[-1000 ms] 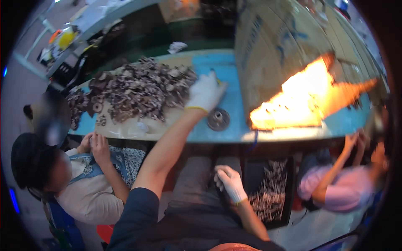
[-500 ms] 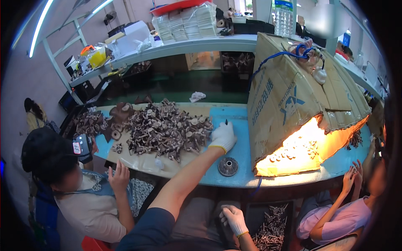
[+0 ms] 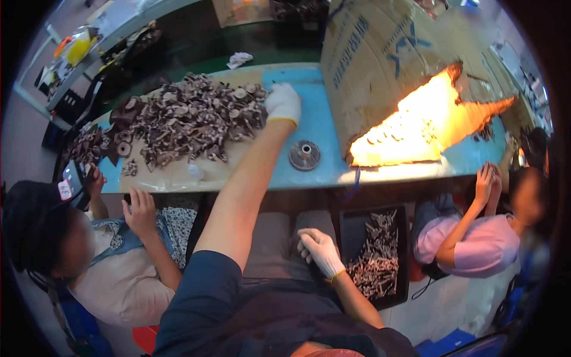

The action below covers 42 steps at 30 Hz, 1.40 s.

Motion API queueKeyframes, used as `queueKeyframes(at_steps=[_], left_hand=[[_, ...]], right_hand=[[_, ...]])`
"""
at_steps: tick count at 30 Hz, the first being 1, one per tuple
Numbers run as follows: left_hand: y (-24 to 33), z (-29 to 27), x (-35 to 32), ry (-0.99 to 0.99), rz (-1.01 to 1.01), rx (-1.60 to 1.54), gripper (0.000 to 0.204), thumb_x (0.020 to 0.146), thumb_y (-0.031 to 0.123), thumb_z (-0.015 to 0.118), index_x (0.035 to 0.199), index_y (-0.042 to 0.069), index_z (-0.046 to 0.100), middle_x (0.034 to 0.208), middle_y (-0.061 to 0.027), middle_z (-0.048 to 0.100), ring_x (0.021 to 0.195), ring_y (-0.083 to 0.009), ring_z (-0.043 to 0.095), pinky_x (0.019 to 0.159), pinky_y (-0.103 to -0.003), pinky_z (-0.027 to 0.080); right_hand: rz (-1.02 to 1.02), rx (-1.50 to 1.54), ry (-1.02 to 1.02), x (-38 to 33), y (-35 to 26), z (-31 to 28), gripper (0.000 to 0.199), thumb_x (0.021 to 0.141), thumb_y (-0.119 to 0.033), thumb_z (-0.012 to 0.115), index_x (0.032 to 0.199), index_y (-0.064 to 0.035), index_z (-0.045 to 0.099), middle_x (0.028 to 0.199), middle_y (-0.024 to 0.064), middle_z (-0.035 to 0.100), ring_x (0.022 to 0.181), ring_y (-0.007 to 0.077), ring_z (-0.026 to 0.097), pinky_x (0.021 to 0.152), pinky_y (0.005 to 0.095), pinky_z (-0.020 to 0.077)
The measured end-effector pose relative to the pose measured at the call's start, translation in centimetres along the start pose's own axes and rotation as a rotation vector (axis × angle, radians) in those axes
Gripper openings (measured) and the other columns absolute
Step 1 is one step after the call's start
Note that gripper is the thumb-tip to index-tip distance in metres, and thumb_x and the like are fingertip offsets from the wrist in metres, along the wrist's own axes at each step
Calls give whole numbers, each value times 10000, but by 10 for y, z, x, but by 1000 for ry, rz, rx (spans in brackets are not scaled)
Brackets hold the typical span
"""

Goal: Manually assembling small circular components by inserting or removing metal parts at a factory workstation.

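Observation:
My left hand [image 3: 283, 102], in a white glove with a yellow cuff, reaches over the blue tabletop to the right edge of a heap of small brown and pale knobbly pieces [image 3: 193, 122]. Its fingers are hidden, so whatever they may hold does not show. Near my lap is my right hand [image 3: 320, 250], also gloved, with its fingers curled in; what may be inside them is out of sight. A round dark disc with a pale central hub [image 3: 304, 156] lies on the table just nearer than my left hand.
A large cardboard box [image 3: 380, 77] stands right of the heap, brightly lit inside through its torn opening. Below the table edge, a black tray [image 3: 403, 256] holds many slender pieces. One person [image 3: 119, 273] sits at my left, another [image 3: 476, 238] at my right. White crumpled tissue [image 3: 239, 59] lies behind the heap.
The view has tilted down. My left hand has moved farther and leftward to the heap's edge; the dark tip seen at its fingers before no longer shows. My right hand stays near my lap.

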State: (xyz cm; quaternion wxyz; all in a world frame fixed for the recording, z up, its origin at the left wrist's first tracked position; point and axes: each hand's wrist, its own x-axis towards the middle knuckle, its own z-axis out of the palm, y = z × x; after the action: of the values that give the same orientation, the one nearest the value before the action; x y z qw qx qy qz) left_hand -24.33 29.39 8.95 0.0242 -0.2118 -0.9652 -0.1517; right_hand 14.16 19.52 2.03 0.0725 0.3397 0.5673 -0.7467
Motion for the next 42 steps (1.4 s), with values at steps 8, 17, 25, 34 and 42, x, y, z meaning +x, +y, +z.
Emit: queueKeyframes(at_steps=[8, 17, 25, 34, 42], left_hand=[[-34, -40, -84, 261, 284, -372, 359, 1036, 231, 565, 1268, -22, 670, 1214, -242, 708, 1167, -410, 684, 997, -488, 550], [-99, -10, -200, 405, 320, -1002, 491, 877, -178, 439, 1270, 3, 672, 1081, -136, 704, 984, -213, 708, 883, -320, 570], [-101, -5, -172, 442, 334, -1113, 441, 863, -155, 462, 1199, 15, 690, 1036, -141, 713, 929, -260, 714, 834, -348, 580], [-89, -10, -214, 451, 540, -822, 430, 823, -169, 509, 1127, 37, 732, 991, -173, 725, 890, -338, 724, 799, -406, 594], [-89, -5, -215, 321, 445, -944, 388, 841, -151, 560, 1132, 30, 743, 1066, -164, 738, 950, -335, 719, 835, -416, 604]], right_hand=[[-22, -23, 65, -10, 0, -22, 324, 1095, -226, 570, 1307, -3, 673, 898, 36, 705, 687, 87, 630, 580, 241, 519], [-29, 43, 43, 9, 20, 5, 292, 1087, -177, 579, 1289, 9, 677, 847, 54, 691, 627, 87, 604, 527, 227, 490], [-38, -14, -25, 21, 17, 21, 283, 1084, -158, 582, 1288, 17, 673, 850, 65, 693, 606, 99, 608, 508, 230, 491], [38, -57, -21, 18, 19, 20, 306, 1093, -196, 564, 1299, 2, 672, 864, 50, 707, 648, 90, 632, 538, 242, 514], [46, -94, -20, 19, 13, 21, 346, 1084, -229, 565, 1320, 0, 669, 875, 47, 708, 673, 92, 638, 556, 250, 526]])
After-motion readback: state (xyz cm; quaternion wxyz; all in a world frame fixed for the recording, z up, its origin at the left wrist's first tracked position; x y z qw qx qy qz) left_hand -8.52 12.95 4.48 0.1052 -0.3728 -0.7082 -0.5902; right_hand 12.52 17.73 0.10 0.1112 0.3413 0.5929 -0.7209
